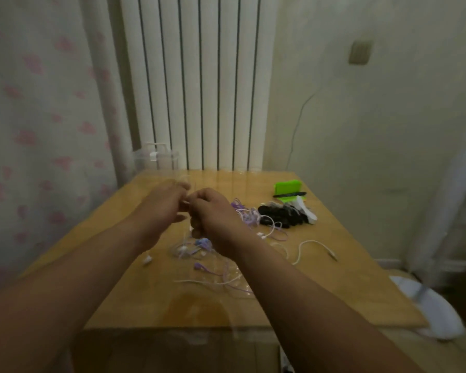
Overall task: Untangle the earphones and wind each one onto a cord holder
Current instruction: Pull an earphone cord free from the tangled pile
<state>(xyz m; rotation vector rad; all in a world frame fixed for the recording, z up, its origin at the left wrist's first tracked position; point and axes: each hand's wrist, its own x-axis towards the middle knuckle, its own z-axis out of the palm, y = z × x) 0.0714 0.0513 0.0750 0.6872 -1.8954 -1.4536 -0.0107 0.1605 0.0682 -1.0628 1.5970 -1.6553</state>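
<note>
Your left hand and right hand are raised together above the wooden table, fingertips almost meeting, both curled as if pinching a thin cord between them; the picture is too blurred to tell for certain what each one grips, though a pale strand seems to hang down from under your right hand. Directly below your hands lies the tangle of earphones, white and purple cords looped over one another, with a purple earbud just beneath your right wrist and a small white earbud below your left hand. To the right of your right hand a white cable trails off on its own. Beyond your right hand, further right, sits a heap of black cord holders with a white piece against it, and behind that a green object with a black pen just in front of it.
</note>
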